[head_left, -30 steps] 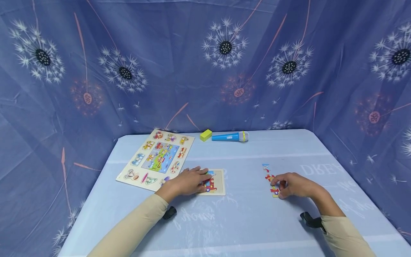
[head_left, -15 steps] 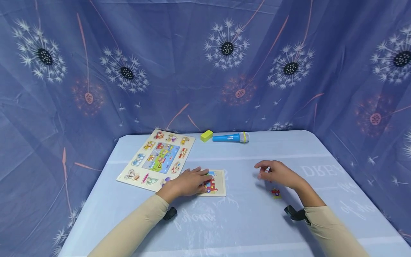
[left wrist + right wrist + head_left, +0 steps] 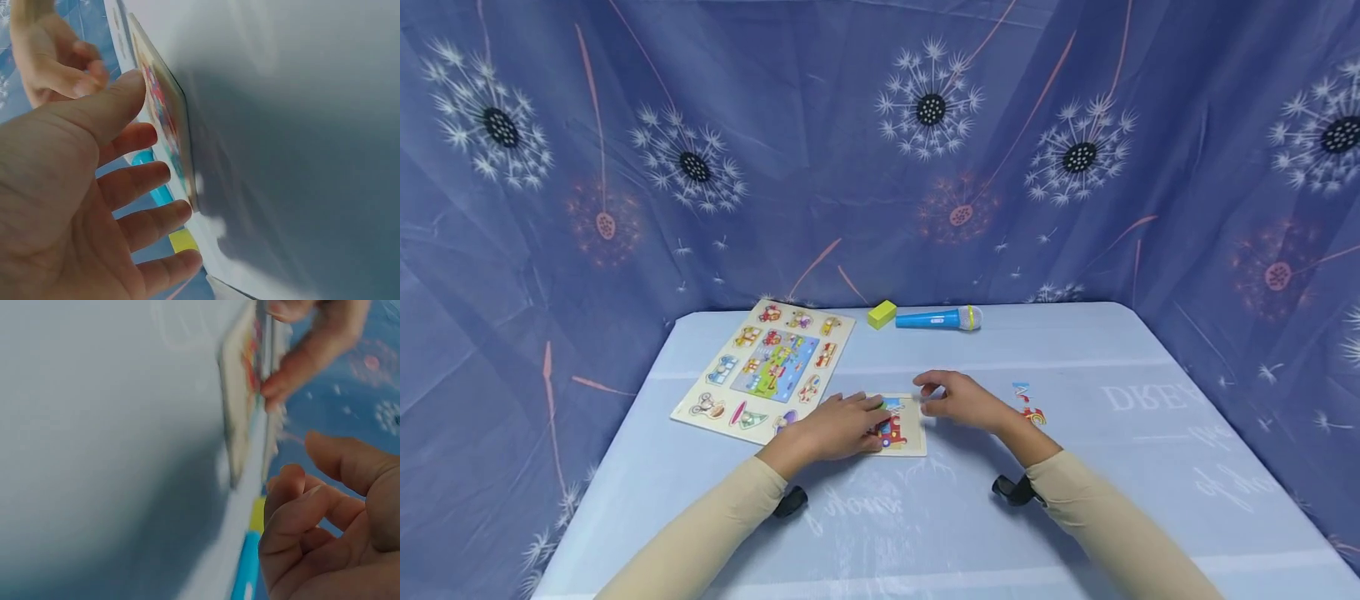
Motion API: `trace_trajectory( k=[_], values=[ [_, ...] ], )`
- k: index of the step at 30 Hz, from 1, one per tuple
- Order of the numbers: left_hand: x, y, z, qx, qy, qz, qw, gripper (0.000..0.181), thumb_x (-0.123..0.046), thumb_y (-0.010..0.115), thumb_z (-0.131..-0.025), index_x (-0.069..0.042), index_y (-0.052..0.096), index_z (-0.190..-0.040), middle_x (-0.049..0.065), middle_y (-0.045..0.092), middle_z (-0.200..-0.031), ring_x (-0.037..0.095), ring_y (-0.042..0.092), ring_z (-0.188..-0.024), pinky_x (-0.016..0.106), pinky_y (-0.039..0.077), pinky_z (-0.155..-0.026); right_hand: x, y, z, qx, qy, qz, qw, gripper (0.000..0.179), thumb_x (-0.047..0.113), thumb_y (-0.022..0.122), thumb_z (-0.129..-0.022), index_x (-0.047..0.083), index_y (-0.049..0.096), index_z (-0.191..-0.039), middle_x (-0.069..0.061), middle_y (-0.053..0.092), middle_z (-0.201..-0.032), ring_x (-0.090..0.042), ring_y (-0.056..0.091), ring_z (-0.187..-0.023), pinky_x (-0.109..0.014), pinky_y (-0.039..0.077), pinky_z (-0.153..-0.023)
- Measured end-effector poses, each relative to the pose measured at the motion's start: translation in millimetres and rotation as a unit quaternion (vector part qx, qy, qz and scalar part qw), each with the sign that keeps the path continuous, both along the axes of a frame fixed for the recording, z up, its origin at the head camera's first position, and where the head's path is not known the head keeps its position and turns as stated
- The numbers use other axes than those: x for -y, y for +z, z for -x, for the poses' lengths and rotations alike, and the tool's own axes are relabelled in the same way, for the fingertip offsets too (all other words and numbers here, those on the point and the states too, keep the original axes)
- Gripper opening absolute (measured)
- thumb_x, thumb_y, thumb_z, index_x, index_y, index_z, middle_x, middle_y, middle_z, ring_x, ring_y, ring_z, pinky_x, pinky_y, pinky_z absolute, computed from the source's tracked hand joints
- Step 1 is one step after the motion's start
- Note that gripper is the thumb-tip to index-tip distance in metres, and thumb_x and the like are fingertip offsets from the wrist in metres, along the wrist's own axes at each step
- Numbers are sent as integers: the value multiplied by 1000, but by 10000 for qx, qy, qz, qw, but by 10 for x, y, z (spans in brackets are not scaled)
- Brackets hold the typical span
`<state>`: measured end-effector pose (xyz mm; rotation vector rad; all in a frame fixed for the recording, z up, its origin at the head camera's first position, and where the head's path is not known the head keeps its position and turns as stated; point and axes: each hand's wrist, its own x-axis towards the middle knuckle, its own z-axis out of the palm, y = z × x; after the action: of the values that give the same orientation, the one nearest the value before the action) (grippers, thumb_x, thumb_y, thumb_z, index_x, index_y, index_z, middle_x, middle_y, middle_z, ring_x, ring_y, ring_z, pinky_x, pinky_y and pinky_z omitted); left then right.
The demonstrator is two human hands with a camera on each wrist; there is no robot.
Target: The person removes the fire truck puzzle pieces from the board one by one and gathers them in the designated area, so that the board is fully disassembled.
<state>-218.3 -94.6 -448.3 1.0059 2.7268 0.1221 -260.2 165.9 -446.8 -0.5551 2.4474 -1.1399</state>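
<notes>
A small wooden jigsaw tray [image 3: 917,447] with a red vehicle picture lies flat at mid-table. My left hand [image 3: 842,427] rests over its left part, fingers spread and relaxed; the left wrist view shows the fingers [image 3: 140,181] beside the tray's edge. My right hand [image 3: 958,400] hovers just above the tray's far right corner. In the right wrist view its thumb and loosely bent fingers [image 3: 300,512] are apart, with nothing between them. Loose puzzle pieces, one blue and white [image 3: 1021,391] and one red and yellow [image 3: 1035,416], lie to the right, partly behind the right wrist.
A larger peg puzzle board [image 3: 700,410] with several picture pieces lies at the left, reaching close to the left hand. Toward the back edge are a yellow block [image 3: 882,314] and a blue toy microphone [image 3: 936,319]. A blue patterned curtain [image 3: 820,167] hangs behind the table.
My right hand has lifted from the loose pieces and moved left to the tray, uncovering the upper pieces. The left hand stays at the tray.
</notes>
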Motion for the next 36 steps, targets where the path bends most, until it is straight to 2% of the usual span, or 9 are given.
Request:
trace_trajectory(
  k=[2,7,10,14,22,25,32,36],
  values=[
    [25,23,-40,32,32,31,10000,57,-46,62,-101,-21,52,-151,6,44,-160,32,40,-147,61,37,-113,133,-61,9,-101,164,-81,9998,49,11,70,-93,3,58,-140,-10,64,-118,-20,59,-81,-34,52,-66],
    [64,33,-124,-25,-57,115,9999,57,-47,62,-100,-20,54,-150,7,45,-158,33,41,-146,61,38,-112,351,-144,-2,-431,292,-501,9974,52,9,74,-88,7,61,-137,-6,65,-117,-19,58,-103,-38,52,-86],
    [73,35,-148,-66,-51,142,9999,56,-46,64,-99,-20,56,-148,7,46,-158,33,42,-145,62,38,-111,406,-146,-16,-514,251,-677,9961,56,8,75,-86,9,60,-139,-6,64,-114,-20,58,-103,-42,51,-92],
    [76,28,-151,-50,-23,121,9999,54,-46,66,-98,-21,58,-146,6,47,-157,34,44,-144,63,39,-110,435,-152,-18,-455,188,-770,9958,58,7,75,-86,12,59,-141,-5,62,-112,-19,56,-100,-42,50,-92],
    [80,16,-120,-87,-54,122,9999,52,-46,65,-99,-24,59,-146,7,49,-156,38,42,-145,65,38,-110,493,-147,23,-364,271,-941,9945,58,8,79,-85,10,60,-139,-12,63,-117,-23,57,-105,-48,49,-99],
    [82,20,-117,-66,-54,102,9999,52,-45,65,-99,-25,58,-146,7,49,-156,39,42,-145,65,38,-109,522,-152,39,-338,221,-1029,9939,56,8,81,-84,9,61,-137,-10,62,-115,-22,56,-104,-47,48,-100],
    [81,34,-123,-34,-72,118,9999,52,-44,64,-100,-25,57,-147,8,47,-157,40,40,-145,64,38,-110,559,-161,65,-528,135,-1111,9923,46,8,84,-82,7,67,-126,-6,60,-105,-19,54,-96,-42,48,-93],
    [84,34,-120,-70,-97,118,9999,51,-44,63,-100,-24,58,-147,8,47,-157,40,41,-145,63,39,-110,558,-153,70,-479,109,-1045,9933,43,7,84,-82,9,68,-122,-6,59,-105,-20,53,-95,-41,48,-91]
  ],
)
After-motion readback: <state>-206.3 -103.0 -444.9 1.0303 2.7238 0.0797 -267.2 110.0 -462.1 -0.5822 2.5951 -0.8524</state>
